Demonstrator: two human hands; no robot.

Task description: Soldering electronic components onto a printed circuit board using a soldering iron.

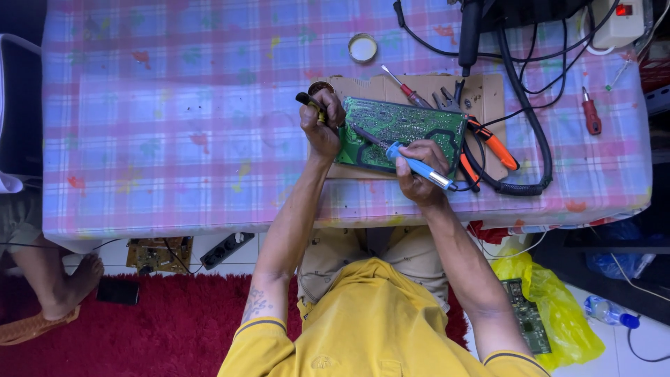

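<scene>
Head view. The right hand [417,174] is closed around the blue-handled soldering iron [417,166], whose dark tip slants away from the grip to rest on the green rectangular circuit board [401,132]. The left hand [321,124] is curled shut on a small black-and-yellow tool [310,105], held at the board's edge on the side away from the iron; what kind of tool it is cannot be told. The board lies between the two hands, on a flat sheet of brown cardboard [363,87] that rests on the pink-and-blue checked tablecloth [174,126]. Beyond the iron's grip, on the far side of the board, lie a red-handled screwdriver [407,89] and orange-handled pliers [492,145]; a thick black cable [537,132] loops just outside them. Farther out from the right hand a second red-handled screwdriver [591,115] lies on the cloth. Beyond the left hand, well apart, sits a small round tin lid [363,47]. Below the table edge a red rug [139,328] covers the floor, and another person's bare foot [66,286] rests at its margin.
</scene>
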